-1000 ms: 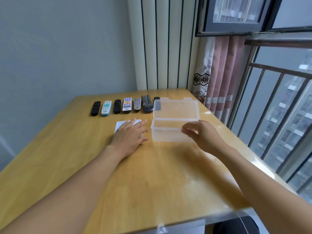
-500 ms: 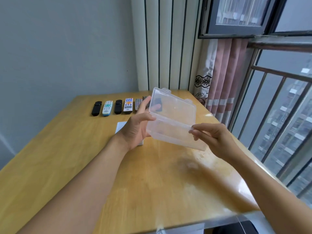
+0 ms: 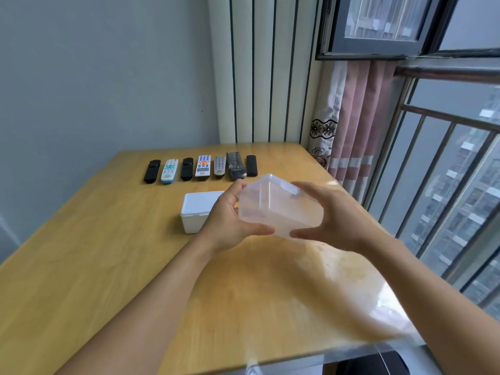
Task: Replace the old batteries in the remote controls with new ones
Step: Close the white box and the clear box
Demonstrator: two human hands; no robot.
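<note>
Wooden worktop (image 3: pixel 94 266) by the window, and the action is up in the air now! A second ago the clear plastic box (image 3: pixel 278 209) sat open on the surface at about one o'clock, lid flat behind it, with the left hand (image 3: pixel 230 220) resting flat on the white box (image 3: pixel 198 209). Half a second ago both hands had it lifted with the lid swinging. Now it looks folded shut and is held clear of the worktop between the two hands, tilted, its latch tab toward the right hand (image 3: pixel 332 217).

Left grip: fingers and thumb curled round the near-left end of the clear box. Right grip: thumb under the near edge, fingers wrapped over the far-right end. Both are grasping it, neither is free.

With the left hand gone, the white box shows whole, lid on, at eleven o'clock from the hands. Whether it carries batteries, I cannot tell.

The row of remote controls (image 3: pixel 201 170), seven of them, lies untouched at twelve o'clock along the far edge, well apart from the hands. My read: this is setup only, perhaps readying the clear box for old cells. No remote has been opened yet.
</note>
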